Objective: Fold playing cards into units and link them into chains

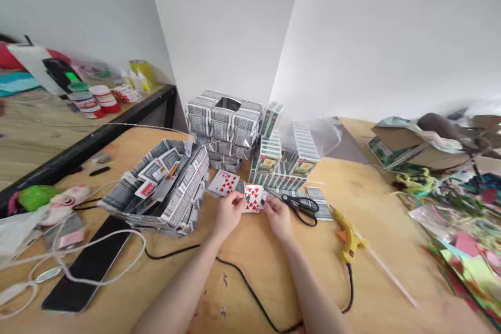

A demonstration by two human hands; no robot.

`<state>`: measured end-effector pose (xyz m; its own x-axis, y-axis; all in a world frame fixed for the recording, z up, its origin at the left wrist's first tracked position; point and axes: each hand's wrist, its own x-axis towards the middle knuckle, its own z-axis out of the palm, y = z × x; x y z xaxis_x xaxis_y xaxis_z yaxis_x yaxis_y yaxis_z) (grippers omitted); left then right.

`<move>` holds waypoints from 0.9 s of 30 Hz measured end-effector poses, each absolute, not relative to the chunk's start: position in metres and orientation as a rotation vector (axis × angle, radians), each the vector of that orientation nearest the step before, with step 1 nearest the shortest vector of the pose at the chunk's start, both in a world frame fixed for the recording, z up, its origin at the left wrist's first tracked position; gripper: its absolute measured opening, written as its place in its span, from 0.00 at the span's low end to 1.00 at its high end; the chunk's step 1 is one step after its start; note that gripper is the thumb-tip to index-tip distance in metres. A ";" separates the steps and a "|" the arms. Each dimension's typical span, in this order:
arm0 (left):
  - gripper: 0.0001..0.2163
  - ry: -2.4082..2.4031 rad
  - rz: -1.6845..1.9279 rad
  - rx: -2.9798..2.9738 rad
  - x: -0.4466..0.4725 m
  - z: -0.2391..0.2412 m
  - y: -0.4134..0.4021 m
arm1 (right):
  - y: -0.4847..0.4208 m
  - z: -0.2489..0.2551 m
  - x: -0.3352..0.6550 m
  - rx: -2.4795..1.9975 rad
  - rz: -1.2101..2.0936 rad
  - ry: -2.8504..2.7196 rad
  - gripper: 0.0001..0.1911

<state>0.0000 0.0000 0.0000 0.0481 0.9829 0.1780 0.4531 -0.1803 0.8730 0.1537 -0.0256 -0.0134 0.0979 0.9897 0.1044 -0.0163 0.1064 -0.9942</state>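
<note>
A playing card (253, 197) with red hearts is held upright between my two hands over the table. My left hand (230, 212) pinches its left edge. My right hand (277, 215) is closed at the right side, where a second card edge shows behind the first; how many cards it grips I cannot tell. More heart cards (226, 182) lie just beyond my left hand. Black-handled scissors (303, 207) rest to the right of my right hand, partly over patterned grey cards (321, 203). A yellow glue gun (349, 237) lies further right with a clear glue stick at its back.
An open box made of cards (188, 201) stands left, with loose cards inside. Behind are stacked card-covered boxes (223, 125) and green card packs (279, 169). A black cord (250, 289) crosses the front. A phone (88, 266) and white cable lie left; paper scraps (469, 255) pile right.
</note>
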 end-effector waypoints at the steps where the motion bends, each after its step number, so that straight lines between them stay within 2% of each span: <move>1: 0.05 1.455 1.089 1.706 0.000 0.000 -0.003 | -0.026 -0.013 0.154 -1.152 1.068 -1.194 0.13; 6: 0.05 1.440 1.119 1.757 0.004 0.002 -0.016 | -0.030 -0.015 0.153 -1.282 0.841 -1.335 0.15; 13: 0.06 1.407 1.171 1.908 0.015 0.002 -0.028 | -0.043 -0.019 0.140 -1.674 0.058 -1.425 0.19; 15: 0.06 1.401 1.197 1.957 0.018 0.001 -0.032 | -0.045 -0.019 0.136 -1.692 -0.056 -1.417 0.19; 17: 0.07 1.413 1.216 2.021 0.019 0.001 -0.035 | -0.045 -0.019 0.137 -1.683 -0.014 -1.387 0.18; 22: 0.10 1.459 1.235 2.142 0.015 0.000 -0.033 | -0.041 -0.020 0.146 -1.488 0.416 -1.231 0.14; 27: 0.11 1.461 1.193 2.199 0.011 0.001 -0.031 | -0.038 -0.018 0.150 -1.264 0.735 -1.171 0.15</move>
